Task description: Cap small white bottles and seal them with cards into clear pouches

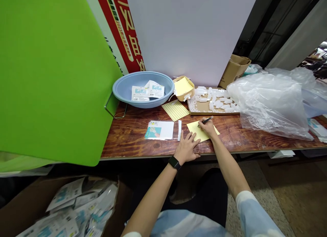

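Observation:
My right hand (207, 127) is closed on a dark pen (207, 120), its tip at a yellow sheet (201, 136) near the table's front edge. My left hand (186, 149), with a black watch on the wrist, lies with spread fingers at the sheet's lower left part. Left of it are a narrow white strip (179, 130) and a clear packet (160, 130) with a white and teal card. Behind these lies a yellow sheet of small round stickers (175, 110).
A blue basin (120, 90) holding packets stands at the back left, beside a green board (56, 73). Back right are a tray (217, 113) of small white bottles and clear plastic bags (270, 100). A carton (125, 199) of packets stands lower left.

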Available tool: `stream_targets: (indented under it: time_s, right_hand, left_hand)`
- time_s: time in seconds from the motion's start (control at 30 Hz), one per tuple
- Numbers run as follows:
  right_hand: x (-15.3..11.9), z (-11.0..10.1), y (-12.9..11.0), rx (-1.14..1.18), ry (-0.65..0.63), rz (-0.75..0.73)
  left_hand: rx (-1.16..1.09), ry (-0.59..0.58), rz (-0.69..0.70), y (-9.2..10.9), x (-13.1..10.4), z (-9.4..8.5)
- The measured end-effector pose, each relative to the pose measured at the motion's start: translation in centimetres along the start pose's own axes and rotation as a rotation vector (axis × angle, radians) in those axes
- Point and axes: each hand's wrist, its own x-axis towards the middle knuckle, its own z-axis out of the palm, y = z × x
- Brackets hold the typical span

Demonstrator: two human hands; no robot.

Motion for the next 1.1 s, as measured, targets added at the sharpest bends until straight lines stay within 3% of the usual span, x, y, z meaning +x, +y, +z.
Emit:
stream_targets:
  time_s: [0.1, 0.4, 0.6, 1.1]
  right_hand:
    - [-0.02, -0.02, -0.04, -0.004, 0.024, -0.001]
    - [-0.34, -0.14, -0.26, -0.008, -0.061, -0.016]
    - [0.02, -0.28, 0.4, -0.028, 0.086, 0.006]
    - [0.24, -0.51, 0.48, -0.057, 0.11, 0.024]
  left_hand:
    - [0.002, 0.005, 0.002, -0.01, -0.04, 0.03]
    - [0.007, 0.002, 0.0, -0.03, 0.03, 0.1]
    - [-0.001, 0.003, 0.0, -0.05, 0.03, 0.1]
    - [-0.007, -0.008, 0.003, 0.07, 0.05, -0.08]
